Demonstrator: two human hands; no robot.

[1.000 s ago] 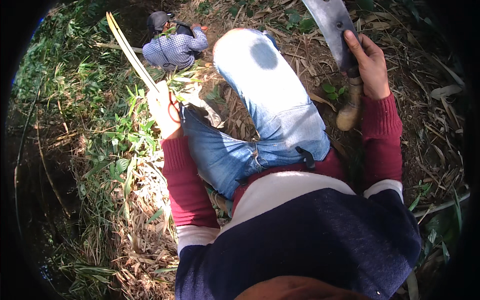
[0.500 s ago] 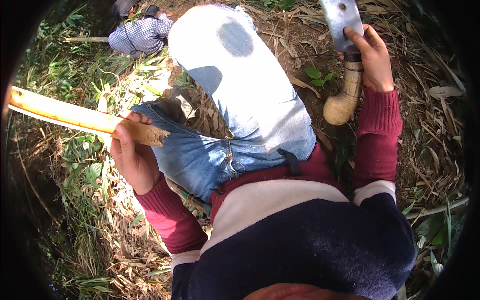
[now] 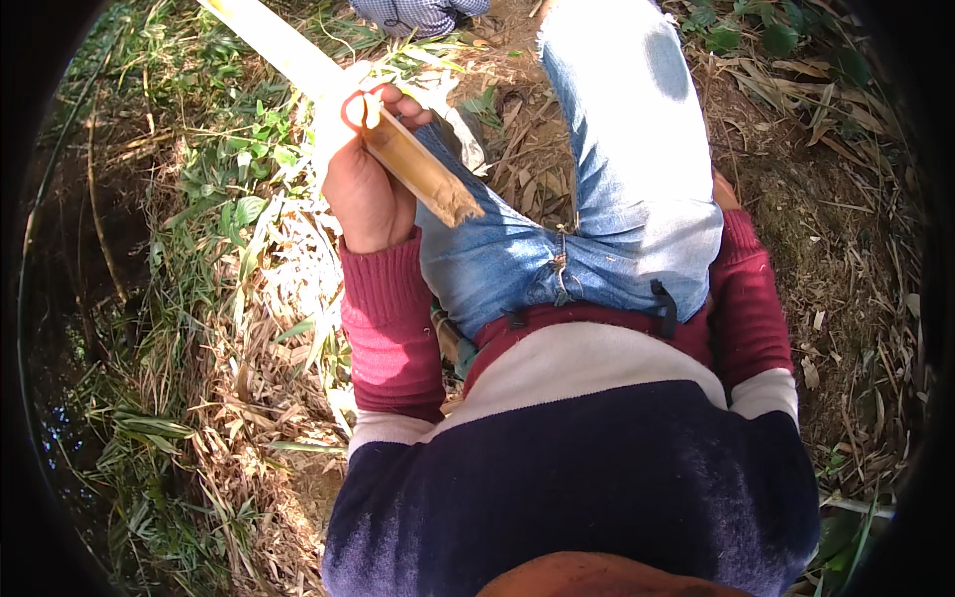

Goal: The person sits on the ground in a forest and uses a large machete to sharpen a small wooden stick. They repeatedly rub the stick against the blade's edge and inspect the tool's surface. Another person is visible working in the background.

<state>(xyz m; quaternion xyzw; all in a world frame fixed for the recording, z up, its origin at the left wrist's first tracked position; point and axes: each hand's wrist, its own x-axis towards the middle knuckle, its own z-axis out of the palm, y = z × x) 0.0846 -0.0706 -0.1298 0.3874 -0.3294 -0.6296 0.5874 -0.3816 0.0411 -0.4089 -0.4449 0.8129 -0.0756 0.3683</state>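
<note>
My left hand [image 3: 366, 189] is closed around a split length of bamboo [image 3: 428, 177]. Its hollow, tan inner side faces up, and the near end is rough and broken above my left thigh. The other end runs up and left into bright sunlight, past the picture's dark rim. Beyond the edge of my right thigh, only a sliver of my right hand [image 3: 725, 191] shows by the maroon cuff. Its fingers are hidden behind the leg, and no knife can be seen there.
My jeans-clad raised leg [image 3: 637, 129] fills the upper middle. A person in a checked shirt [image 3: 418, 14] is at the top edge. Dry bamboo leaves [image 3: 259, 368] and green plants [image 3: 249, 149] cover the ground at left; brown soil and litter [image 3: 796, 199] lie at right.
My left hand has moved up and right with the bamboo, which now slants more steeply. My right hand has dropped behind my leg, and the wooden-handled blade it held has gone from sight.
</note>
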